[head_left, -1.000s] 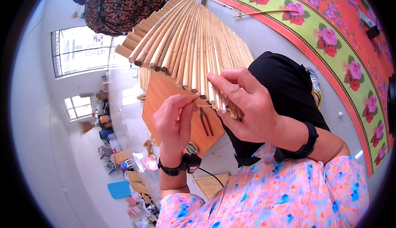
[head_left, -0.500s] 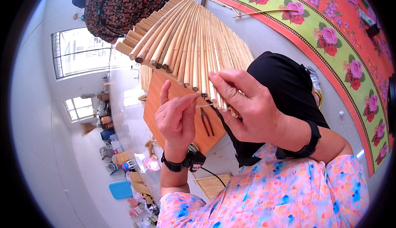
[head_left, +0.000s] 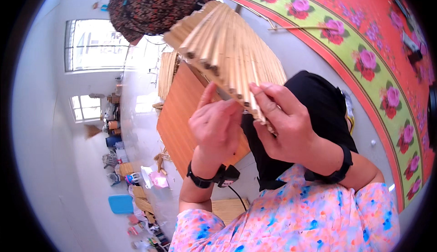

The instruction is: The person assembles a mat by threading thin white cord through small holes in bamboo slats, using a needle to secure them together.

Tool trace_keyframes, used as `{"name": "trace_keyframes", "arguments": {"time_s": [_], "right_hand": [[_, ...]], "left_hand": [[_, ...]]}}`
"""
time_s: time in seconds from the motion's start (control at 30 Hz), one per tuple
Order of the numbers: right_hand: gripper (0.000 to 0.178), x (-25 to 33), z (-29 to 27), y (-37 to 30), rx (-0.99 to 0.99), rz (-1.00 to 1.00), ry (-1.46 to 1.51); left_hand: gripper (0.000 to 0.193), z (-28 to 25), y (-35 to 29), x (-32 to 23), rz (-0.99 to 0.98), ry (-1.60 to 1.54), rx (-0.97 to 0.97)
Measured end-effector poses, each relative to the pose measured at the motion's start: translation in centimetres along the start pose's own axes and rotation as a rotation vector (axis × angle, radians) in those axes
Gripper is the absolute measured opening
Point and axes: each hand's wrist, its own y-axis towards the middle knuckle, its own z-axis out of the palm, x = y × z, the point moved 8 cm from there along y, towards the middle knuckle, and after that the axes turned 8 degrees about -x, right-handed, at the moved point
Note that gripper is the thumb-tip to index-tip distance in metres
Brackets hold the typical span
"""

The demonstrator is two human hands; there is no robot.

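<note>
Left of the wood-grain board, well apart from it, a dark blue tub stands among clutter; its contents are too small to tell. Nearer the board on that side lies a white plastic bag with something pink in or against it; I cannot tell which.

The reed-stick mat is held up at the board's right, its left edge in front of the board's far part. Its sticks fan out, their long axes running away from the wearer, cut ends facing back toward the wearer and the board.

The right hand, right of the board, pinches the mat's near corner between thumb and fingers. The left hand, in front of the board, has one finger raised and other fingertips drawn together at the cut ends; whether they pinch anything, I cannot tell.

On the left wrist, in front of the board's near edge, a black device bears a pale label, too blurred to read.
</note>
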Motion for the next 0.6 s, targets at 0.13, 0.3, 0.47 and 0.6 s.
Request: {"name": "trace_keyframes", "arguments": {"time_s": [0.13,0.3,0.47,0.6], "right_hand": [[0.054,0.5,0.2,0.3,0.03,0.001,-0.077],[0.06,0.8,0.7,-0.2,0.049,-0.002,-0.105],[0.058,1.4,0.7,0.1,0.019,-0.06,-0.115],[0.056,0.8,0.4,-0.1,0.011,-0.073,-0.121]], "left_hand": [[0.011,0.0,0.0,-0.4,-0.059,0.047,-0.074],[0.011,-0.2,-1.3,-0.6,-0.183,0.069,-0.12],[0.011,-0.1,-0.9,-0.9,-0.167,0.099,-0.11],[0.011,0.4,-1.3,-0.5,-0.213,0.034,-0.202]]}}
